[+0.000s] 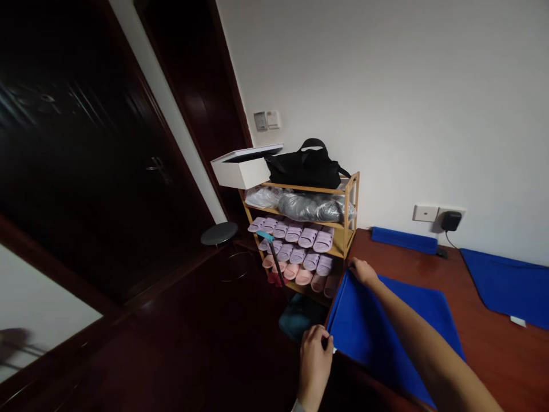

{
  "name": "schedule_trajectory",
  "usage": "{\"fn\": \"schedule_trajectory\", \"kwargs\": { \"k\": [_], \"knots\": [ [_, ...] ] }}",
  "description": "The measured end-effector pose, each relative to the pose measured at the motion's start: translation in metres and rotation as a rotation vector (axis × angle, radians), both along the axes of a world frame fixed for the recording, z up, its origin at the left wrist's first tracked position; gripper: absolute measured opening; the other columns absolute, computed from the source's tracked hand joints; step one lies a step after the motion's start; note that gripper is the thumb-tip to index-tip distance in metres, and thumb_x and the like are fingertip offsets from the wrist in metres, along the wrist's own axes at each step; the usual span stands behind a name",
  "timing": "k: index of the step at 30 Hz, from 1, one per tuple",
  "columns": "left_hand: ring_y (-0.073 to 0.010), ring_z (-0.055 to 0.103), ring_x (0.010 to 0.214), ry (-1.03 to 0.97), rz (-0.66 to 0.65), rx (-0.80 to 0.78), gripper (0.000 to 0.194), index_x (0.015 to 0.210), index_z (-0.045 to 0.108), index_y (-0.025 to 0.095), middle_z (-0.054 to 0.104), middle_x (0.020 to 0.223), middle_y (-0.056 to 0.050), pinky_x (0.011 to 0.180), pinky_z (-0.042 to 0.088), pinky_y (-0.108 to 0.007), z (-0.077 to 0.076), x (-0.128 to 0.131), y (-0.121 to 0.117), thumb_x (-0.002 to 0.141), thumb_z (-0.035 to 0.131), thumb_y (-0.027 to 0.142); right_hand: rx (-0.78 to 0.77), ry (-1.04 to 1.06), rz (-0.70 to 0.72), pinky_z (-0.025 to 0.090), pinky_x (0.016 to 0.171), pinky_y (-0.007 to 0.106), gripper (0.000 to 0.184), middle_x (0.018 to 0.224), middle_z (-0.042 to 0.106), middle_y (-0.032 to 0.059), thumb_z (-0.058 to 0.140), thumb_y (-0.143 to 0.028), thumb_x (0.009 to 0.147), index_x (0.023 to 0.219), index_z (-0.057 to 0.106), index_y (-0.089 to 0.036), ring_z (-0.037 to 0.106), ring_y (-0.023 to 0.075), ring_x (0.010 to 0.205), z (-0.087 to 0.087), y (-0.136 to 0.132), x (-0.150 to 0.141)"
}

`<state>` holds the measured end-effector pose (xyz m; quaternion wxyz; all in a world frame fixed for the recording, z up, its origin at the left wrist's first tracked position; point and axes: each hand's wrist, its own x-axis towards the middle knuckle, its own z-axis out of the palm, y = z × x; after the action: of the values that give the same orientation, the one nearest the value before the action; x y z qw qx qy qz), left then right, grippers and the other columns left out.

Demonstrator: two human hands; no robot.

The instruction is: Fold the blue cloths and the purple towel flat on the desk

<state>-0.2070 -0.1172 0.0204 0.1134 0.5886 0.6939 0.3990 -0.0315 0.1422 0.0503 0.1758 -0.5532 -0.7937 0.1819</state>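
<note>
A blue cloth [386,326] lies spread on the dark wooden table [493,349], its left edge along the table's side. My left hand [315,357] pinches the cloth's near left corner, fingers closed on it. My right hand [362,270] reaches across the cloth and grips its far left corner.
A wooden shoe rack [349,229] stands beyond the table, with pink and lilac slippers [300,249], a black bag [306,166] and a white box [244,167]. More blue cloths [506,283] lie on the table's right. A round stool [219,233] and dark doors [86,171] are left.
</note>
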Motion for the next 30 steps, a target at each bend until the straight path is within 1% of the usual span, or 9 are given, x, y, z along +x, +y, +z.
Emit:
{"fn": "schedule_trajectory", "kwargs": {
  "k": [5,9,12,16,19,21,24,27,30],
  "knots": [
    [-0.0238,0.072,0.088,-0.084,0.003,0.032,0.015,0.075,0.064,0.025,0.075,0.09,-0.004,0.084,0.055,-0.038,-0.005,-0.002,0.005,0.084,0.058,0.014,0.104,0.176,0.114,0.048,0.102,0.034,0.024,0.122,0.072,0.0091,0.055,-0.028,0.095,0.114,0.07,-0.024,0.066,0.0235,0.117,0.037,-0.015,0.033],
    [-0.0242,0.073,0.089,-0.104,-0.023,0.086,0.014,0.073,0.061,0.025,0.076,0.088,-0.004,0.084,0.056,-0.037,-0.004,-0.006,0.015,0.08,0.059,0.013,0.173,0.291,0.193,0.052,0.098,0.038,0.026,0.114,0.076,0.008,0.057,-0.038,0.093,0.106,0.073,-0.023,0.069,0.0256,0.108,0.076,-0.036,0.077],
    [-0.0218,0.074,0.084,-0.14,-0.041,0.072,0.013,0.073,0.059,0.026,0.076,0.083,-0.002,0.079,0.057,-0.032,0.009,-0.006,0.024,0.081,0.057,0.016,0.21,0.348,0.222,0.054,0.095,0.039,0.03,0.111,0.076,0.0063,0.059,-0.046,0.092,0.105,0.074,-0.024,0.07,0.0257,0.104,0.104,-0.058,0.116],
    [-0.0203,0.074,0.085,-0.157,-0.143,0.088,0.01,0.075,0.058,0.026,0.075,0.085,-0.001,0.078,0.057,-0.03,0.041,0.005,0.035,0.085,0.057,0.025,0.238,0.426,0.22,0.055,0.092,0.039,0.034,0.107,0.077,0.0053,0.06,-0.054,0.09,0.103,0.074,-0.026,0.071,0.0254,0.099,0.138,-0.095,0.167],
    [-0.023,0.07,0.106,-0.185,-0.308,0.059,0.007,0.074,0.058,0.024,0.075,0.101,-0.005,0.091,0.054,-0.034,0.063,0.027,0.041,0.079,0.064,0.025,0.249,0.507,0.189,0.055,0.091,0.039,0.037,0.102,0.077,0.0047,0.063,-0.058,0.088,0.1,0.075,-0.025,0.071,0.0247,0.094,0.162,-0.124,0.2],
    [-0.0227,0.07,0.102,-0.246,-0.424,-0.022,0.01,0.075,0.056,0.023,0.074,0.095,-0.004,0.092,0.053,-0.035,0.072,0.046,0.044,0.078,0.065,0.026,0.257,0.532,0.18,0.055,0.091,0.039,0.038,0.101,0.077,0.0045,0.064,-0.059,0.086,0.099,0.075,-0.025,0.071,0.0248,0.095,0.177,-0.142,0.22],
    [-0.0216,0.071,0.095,-0.308,-0.529,-0.1,0.01,0.076,0.054,0.023,0.074,0.093,-0.004,0.089,0.053,-0.034,0.079,0.079,0.046,0.078,0.064,0.026,0.259,0.534,0.192,0.056,0.092,0.04,0.04,0.101,0.077,0.0048,0.065,-0.062,0.086,0.099,0.075,-0.025,0.071,0.026,0.097,0.201,-0.166,0.247],
    [-0.0241,0.066,0.115,-0.342,-0.602,-0.131,0.011,0.073,0.053,0.022,0.072,0.114,-0.009,0.096,0.049,-0.034,0.082,0.115,0.046,0.073,0.064,0.021,0.258,0.517,0.242,0.054,0.094,0.041,0.043,0.103,0.076,0.0058,0.065,-0.063,0.086,0.099,0.075,-0.024,0.07,0.0267,0.1,0.232,-0.188,0.269],
    [-0.0245,0.064,0.117,-0.393,-0.691,-0.173,0.015,0.081,0.057,0.022,0.072,0.111,-0.008,0.098,0.048,-0.035,0.092,0.158,0.043,0.069,0.064,0.017,0.204,0.453,0.327,0.054,0.093,0.039,0.043,0.103,0.076,0.005,0.066,-0.063,0.086,0.099,0.076,-0.024,0.069,0.0249,0.099,0.268,-0.213,0.282]
  ]
}}
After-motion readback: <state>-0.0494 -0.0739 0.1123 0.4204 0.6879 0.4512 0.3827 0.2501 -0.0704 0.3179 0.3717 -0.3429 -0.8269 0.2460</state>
